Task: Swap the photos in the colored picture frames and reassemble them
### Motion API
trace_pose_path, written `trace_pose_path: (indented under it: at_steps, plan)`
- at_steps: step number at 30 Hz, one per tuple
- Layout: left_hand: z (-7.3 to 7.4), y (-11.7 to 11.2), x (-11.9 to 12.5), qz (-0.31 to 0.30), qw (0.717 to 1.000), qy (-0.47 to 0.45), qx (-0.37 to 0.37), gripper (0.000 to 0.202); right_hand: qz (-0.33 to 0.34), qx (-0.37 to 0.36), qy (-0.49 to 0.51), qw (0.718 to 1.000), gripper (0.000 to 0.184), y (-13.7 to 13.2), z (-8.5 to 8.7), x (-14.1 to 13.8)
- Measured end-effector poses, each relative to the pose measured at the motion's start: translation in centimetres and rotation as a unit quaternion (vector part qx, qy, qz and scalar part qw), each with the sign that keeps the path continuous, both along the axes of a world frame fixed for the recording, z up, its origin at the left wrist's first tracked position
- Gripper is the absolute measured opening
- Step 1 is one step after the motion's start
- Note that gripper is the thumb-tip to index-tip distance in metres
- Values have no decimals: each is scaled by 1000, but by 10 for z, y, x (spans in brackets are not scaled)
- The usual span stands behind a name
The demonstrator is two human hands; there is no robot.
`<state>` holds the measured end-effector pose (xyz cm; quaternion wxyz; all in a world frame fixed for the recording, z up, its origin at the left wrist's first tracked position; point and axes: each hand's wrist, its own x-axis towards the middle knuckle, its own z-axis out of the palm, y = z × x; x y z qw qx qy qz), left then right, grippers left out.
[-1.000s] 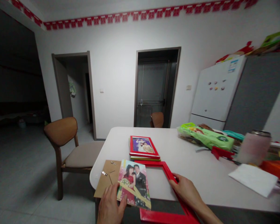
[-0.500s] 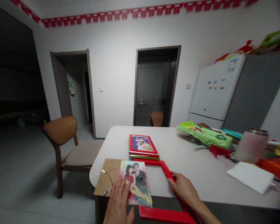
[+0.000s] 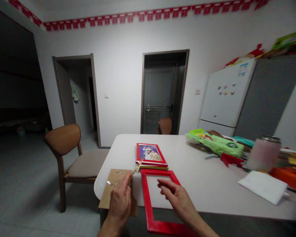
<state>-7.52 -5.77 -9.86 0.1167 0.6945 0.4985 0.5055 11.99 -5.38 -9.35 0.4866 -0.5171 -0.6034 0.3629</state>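
Observation:
My left hand [image 3: 120,197] pinches the photo print [image 3: 137,166], which is raised and seen nearly edge-on. Under that hand lies a brown backing board [image 3: 105,194] with small metal clips, partly covered by the hand. To its right, a red picture frame [image 3: 148,205] lies flat with an open middle, its front edge reaching past the table's edge. Over the frame's opening hovers my right hand [image 3: 176,196], fingers apart and holding nothing. Just behind sits a stack of framed pictures [image 3: 151,154], a red frame with a photo on top.
On the white table [image 3: 202,187], a green packet [image 3: 217,144], a pink cup-like container [image 3: 263,154], a white folded sheet [image 3: 263,187] and an orange item [image 3: 291,177] crowd the right side. A wooden chair [image 3: 64,141] stands at the left, and another chair [image 3: 164,126] is behind the table.
My left hand has lifted the photo off the backing board and tilted it edge-on. My right hand has let go of the red frame's side and moved left over its opening.

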Motion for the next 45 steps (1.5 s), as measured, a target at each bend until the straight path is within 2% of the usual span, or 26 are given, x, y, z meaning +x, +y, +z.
trace_pose_path:
  at_steps: [2,4,7,9,10,12,16,19,23,26,31,34,39,45]
  plan:
    - [14,-4,8,20,989,-144,-24,36,37,-75,88,993,35,-1,-3,-13]
    - [21,-10,24,-26,953,-293,-67,40,48,-139,186,972,34,1,-10,-23]
    - [14,-15,50,-152,872,-441,-151,48,6,-140,316,938,29,8,-18,-22]
    - [3,-15,59,-196,846,-462,-179,50,-38,-102,341,934,27,15,-18,-7]
    - [-4,-13,61,-199,848,-455,-185,51,-53,-92,331,938,28,19,-17,3]
    - [-19,-10,57,-181,869,-418,-196,53,-58,-101,278,953,33,25,-14,27]
    - [-37,-10,46,-135,935,-237,-226,53,-30,-165,167,972,41,37,-18,60]
    - [-36,-16,46,-130,964,-71,-220,54,-27,-171,84,981,42,45,-27,62]
    - [-31,-20,50,-137,967,39,-211,59,-37,-132,-14,990,40,53,-34,54]
    - [-35,-19,51,-141,967,65,-204,62,-57,-108,-78,989,37,57,-34,54]
    - [-43,-16,50,-155,968,63,-185,65,-42,-122,-65,990,39,61,-38,59]
    - [-42,-15,49,-157,968,62,-188,66,-40,-132,-77,987,37,64,-40,58]
    - [-43,-15,47,-164,967,75,-181,68,-52,-111,-111,986,35,66,-36,55]
    - [-39,-16,44,-165,966,85,-179,68,-65,-92,-198,974,36,66,-34,54]
